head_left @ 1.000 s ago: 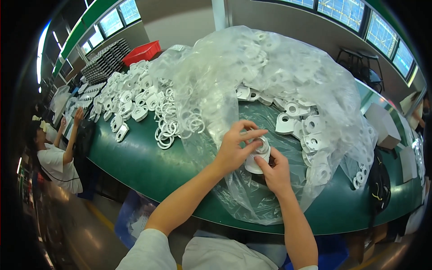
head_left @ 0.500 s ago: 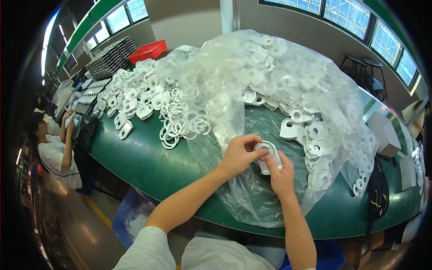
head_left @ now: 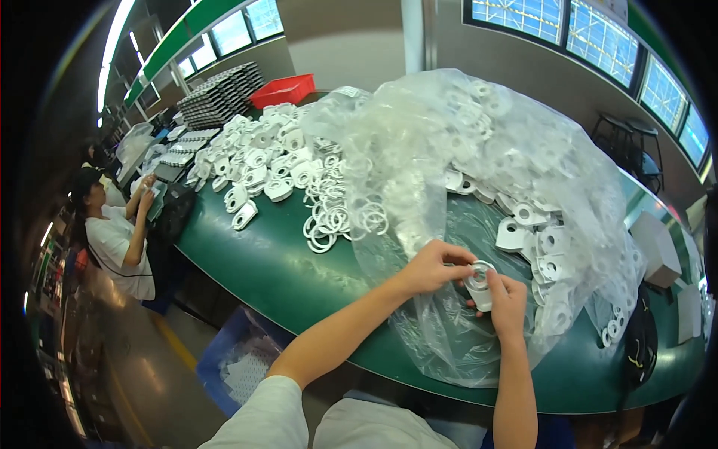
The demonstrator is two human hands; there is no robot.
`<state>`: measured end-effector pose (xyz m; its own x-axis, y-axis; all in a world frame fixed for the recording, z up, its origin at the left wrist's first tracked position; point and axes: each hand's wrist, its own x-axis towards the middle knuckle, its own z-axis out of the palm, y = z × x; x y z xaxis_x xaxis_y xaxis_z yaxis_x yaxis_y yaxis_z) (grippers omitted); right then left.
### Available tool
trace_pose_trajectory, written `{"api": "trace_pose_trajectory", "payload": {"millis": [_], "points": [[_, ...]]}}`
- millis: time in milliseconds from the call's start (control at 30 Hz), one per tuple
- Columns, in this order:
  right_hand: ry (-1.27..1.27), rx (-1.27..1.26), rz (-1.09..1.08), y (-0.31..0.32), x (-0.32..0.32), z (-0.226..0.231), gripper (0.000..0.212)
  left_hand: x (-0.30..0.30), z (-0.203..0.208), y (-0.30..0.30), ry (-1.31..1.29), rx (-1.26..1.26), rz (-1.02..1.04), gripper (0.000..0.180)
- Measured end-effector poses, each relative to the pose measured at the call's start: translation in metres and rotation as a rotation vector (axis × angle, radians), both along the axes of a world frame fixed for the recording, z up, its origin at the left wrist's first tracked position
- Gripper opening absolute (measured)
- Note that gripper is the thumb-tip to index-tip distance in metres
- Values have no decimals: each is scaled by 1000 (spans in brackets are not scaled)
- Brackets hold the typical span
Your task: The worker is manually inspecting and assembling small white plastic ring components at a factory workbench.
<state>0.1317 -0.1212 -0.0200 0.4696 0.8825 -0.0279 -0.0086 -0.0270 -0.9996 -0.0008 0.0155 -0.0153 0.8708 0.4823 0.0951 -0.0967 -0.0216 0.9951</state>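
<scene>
Between my two hands is a white plastic part [head_left: 482, 300] with a round end and a squared end. A ring-like rim shows at its round end; whether that is a separate ring I cannot tell. My left hand [head_left: 436, 269] pinches the rim from the left with thumb and fingertips. On the other side, my right hand [head_left: 508, 305] grips the part, thumb on top and fingers partly hidden beneath. Just below lies a clear plastic bag [head_left: 441, 344], whose bulk heaps up behind over many similar white parts [head_left: 525, 215]. Loose white rings [head_left: 321, 241] lie to the left.
A pile of white parts [head_left: 278, 188] spreads over the green table [head_left: 247, 262]. Behind it are stacked grey trays [head_left: 223, 93] and a red bin [head_left: 283, 90]. A white box [head_left: 652, 247] stands right. A blue bin [head_left: 217, 367] sits below; another person [head_left: 120, 239] works far left.
The view has shifted, so the whole scene sits further right and lower. My left fingers have moved from over the part's middle to its rim. Both hands still hold the part.
</scene>
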Motion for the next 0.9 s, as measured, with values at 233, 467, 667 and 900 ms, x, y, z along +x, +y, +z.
{"api": "trace_pose_trajectory", "payload": {"millis": [233, 467, 667, 900], "points": [[-13, 16, 31, -5, 0, 11, 31, 2, 6, -10, 6, 77, 15, 26], [34, 20, 97, 2, -6, 8, 24, -4, 3, -2, 1, 94, 8, 30], [-25, -8, 23, -2, -2, 7, 29, 0, 13, -16, 80, 331, 59, 31], [86, 49, 49, -1, -4, 10, 26, -3, 14, -21, 13, 169, 93, 24]]}}
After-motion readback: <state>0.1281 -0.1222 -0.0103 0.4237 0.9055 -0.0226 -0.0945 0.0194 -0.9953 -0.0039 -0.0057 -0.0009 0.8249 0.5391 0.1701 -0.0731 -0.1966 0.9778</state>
